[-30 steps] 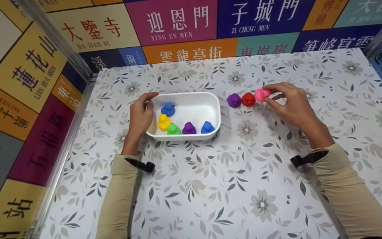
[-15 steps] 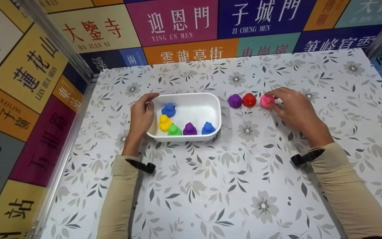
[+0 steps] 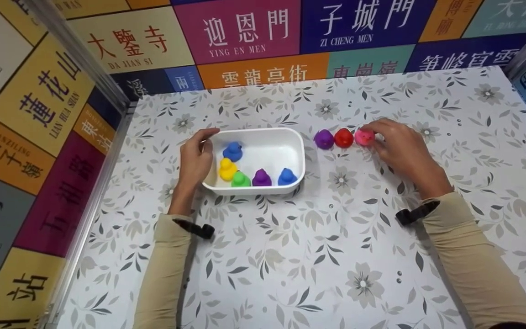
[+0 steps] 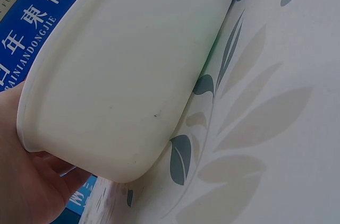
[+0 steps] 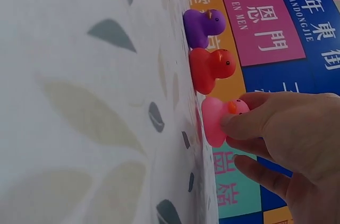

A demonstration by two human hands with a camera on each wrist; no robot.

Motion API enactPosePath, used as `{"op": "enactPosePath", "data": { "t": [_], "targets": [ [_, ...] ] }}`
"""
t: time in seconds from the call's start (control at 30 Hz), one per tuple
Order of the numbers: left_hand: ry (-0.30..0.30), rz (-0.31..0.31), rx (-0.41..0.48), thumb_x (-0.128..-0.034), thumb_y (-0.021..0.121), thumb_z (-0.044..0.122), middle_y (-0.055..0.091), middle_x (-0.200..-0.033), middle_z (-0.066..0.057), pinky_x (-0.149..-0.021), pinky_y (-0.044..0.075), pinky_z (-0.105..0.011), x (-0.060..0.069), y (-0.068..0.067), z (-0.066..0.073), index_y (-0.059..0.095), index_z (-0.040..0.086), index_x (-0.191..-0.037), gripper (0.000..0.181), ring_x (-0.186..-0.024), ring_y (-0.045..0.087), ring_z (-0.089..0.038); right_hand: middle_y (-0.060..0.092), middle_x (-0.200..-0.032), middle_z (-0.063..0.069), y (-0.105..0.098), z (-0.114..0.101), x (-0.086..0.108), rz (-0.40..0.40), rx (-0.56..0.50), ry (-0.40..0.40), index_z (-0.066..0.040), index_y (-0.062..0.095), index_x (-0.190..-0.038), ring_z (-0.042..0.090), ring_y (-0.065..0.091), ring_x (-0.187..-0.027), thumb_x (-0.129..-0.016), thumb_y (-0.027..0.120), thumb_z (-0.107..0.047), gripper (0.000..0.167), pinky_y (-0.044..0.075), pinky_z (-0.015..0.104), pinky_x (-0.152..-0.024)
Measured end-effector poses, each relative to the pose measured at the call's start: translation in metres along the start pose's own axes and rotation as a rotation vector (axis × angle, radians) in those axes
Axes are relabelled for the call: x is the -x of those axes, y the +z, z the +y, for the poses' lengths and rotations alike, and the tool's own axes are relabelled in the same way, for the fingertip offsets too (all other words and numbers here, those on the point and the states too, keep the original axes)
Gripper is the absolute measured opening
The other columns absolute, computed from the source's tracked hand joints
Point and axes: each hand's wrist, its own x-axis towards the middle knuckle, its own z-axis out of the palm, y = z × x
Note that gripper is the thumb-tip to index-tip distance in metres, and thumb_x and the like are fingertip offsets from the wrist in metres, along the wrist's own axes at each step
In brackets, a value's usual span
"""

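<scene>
With its thumb and fingers, my right hand (image 3: pixel 402 148) pinches a pink rubber duck (image 5: pixel 213 123) at the right end of a short row. Beside it stand a red rubber duck (image 3: pixel 344 137) and, farther left, a purple rubber duck (image 3: pixel 323 139). My left hand (image 3: pixel 195 155) grips the left end of a white plastic tub (image 3: pixel 270 133); the left wrist view shows the hand at the rim and the tub's outer wall (image 4: pixel 117 75). Inside the tub sit a yellow duck (image 3: pixel 228 169), a green duck (image 3: pixel 240 179), another purple duck (image 3: pixel 261 177) and two blue ducks, one at the back (image 3: pixel 233 151).
A white tablecloth (image 3: pixel 263 256) with grey flowers and leaves covers the table. Panels with printed characters (image 3: pixel 249 34) rise along the back and left edges. Black straps with small cameras sit at both wrists.
The pink duck, held by my right hand, came down and away to the right, then shifted back left close to the red duck. My left hand and the tub stayed in place.
</scene>
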Motion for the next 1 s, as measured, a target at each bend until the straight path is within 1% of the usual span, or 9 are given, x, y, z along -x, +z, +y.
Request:
{"op": "enactPosePath", "data": {
  "t": [0.23, 0.5, 0.6, 0.67, 0.83, 0.9, 1.0],
  "targets": [
    [0.008, 0.001, 0.0, -0.1051, 0.05, 0.0, 0.076, -0.134, -0.009, -0.115, 0.053, -0.036, 0.0, 0.0, -0.001, 0.075, 0.011, -0.133, 0.039, -0.128, 0.069, -0.018, 0.071, -0.138, 0.012, 0.004, 0.001, -0.003, 0.006, -0.02, -0.005, -0.013, 0.073, -0.137, 0.042, 0.066, -0.13, -0.101, 0.074, -0.008, 0.036, 0.054, 0.063, -0.104],
    [0.006, 0.0, -0.004, -0.1056, 0.05, -0.001, 0.076, -0.133, -0.01, -0.112, 0.054, -0.036, 0.0, 0.0, 0.001, 0.075, 0.009, -0.133, 0.038, -0.126, 0.069, -0.019, 0.072, -0.136, 0.013, 0.003, 0.001, -0.003, 0.001, -0.031, -0.004, -0.013, 0.073, -0.137, 0.042, 0.066, -0.13, -0.099, 0.074, -0.003, 0.04, 0.053, 0.063, -0.105],
    [0.005, 0.001, -0.01, -0.1062, 0.05, 0.0, 0.076, -0.133, -0.009, -0.112, 0.054, -0.036, 0.0, 0.0, 0.002, 0.075, 0.01, -0.133, 0.038, -0.127, 0.069, -0.018, 0.07, -0.138, 0.012, 0.003, 0.001, -0.003, -0.004, -0.034, -0.007, -0.014, 0.072, -0.139, 0.042, 0.065, -0.131, -0.099, 0.074, -0.002, 0.041, 0.053, 0.063, -0.105],
    [0.004, 0.0, -0.01, -0.1065, 0.05, 0.0, 0.076, -0.134, -0.009, -0.112, 0.054, -0.036, 0.0, 0.0, 0.002, 0.075, 0.01, -0.133, 0.038, -0.128, 0.068, -0.018, 0.068, -0.142, 0.012, 0.002, 0.001, -0.002, -0.011, -0.036, -0.004, -0.016, 0.07, -0.143, 0.041, 0.064, -0.134, -0.1, 0.073, -0.003, 0.045, 0.053, 0.064, -0.106],
    [-0.005, -0.005, -0.006, -0.1066, 0.049, 0.0, 0.075, -0.136, -0.008, -0.116, 0.052, -0.036, 0.0, -0.001, 0.002, 0.074, 0.011, -0.134, 0.039, -0.131, 0.067, -0.018, 0.062, -0.152, 0.013, -0.004, -0.003, -0.001, -0.03, -0.031, 0.007, -0.025, 0.058, -0.157, 0.043, 0.058, -0.142, -0.101, 0.071, -0.002, 0.063, 0.05, 0.067, -0.108],
    [-0.008, -0.006, -0.004, -0.1065, 0.049, 0.0, 0.075, -0.136, -0.009, -0.116, 0.052, -0.036, 0.0, -0.001, 0.001, 0.074, 0.011, -0.134, 0.039, -0.131, 0.067, -0.018, 0.061, -0.154, 0.013, -0.007, -0.005, -0.001, -0.033, -0.026, 0.011, -0.027, 0.055, -0.16, 0.043, 0.057, -0.143, -0.101, 0.071, -0.002, 0.066, 0.049, 0.068, -0.109],
    [-0.009, -0.006, -0.002, -0.1066, 0.05, 0.0, 0.075, -0.136, -0.009, -0.116, 0.052, -0.036, 0.0, -0.001, 0.001, 0.074, 0.011, -0.134, 0.039, -0.13, 0.067, -0.018, 0.061, -0.155, 0.012, -0.01, -0.009, -0.002, -0.019, -0.014, 0.006, -0.027, 0.055, -0.159, 0.042, 0.056, -0.144, -0.1, 0.071, -0.002, 0.066, 0.048, 0.067, -0.111]
  ]
}}
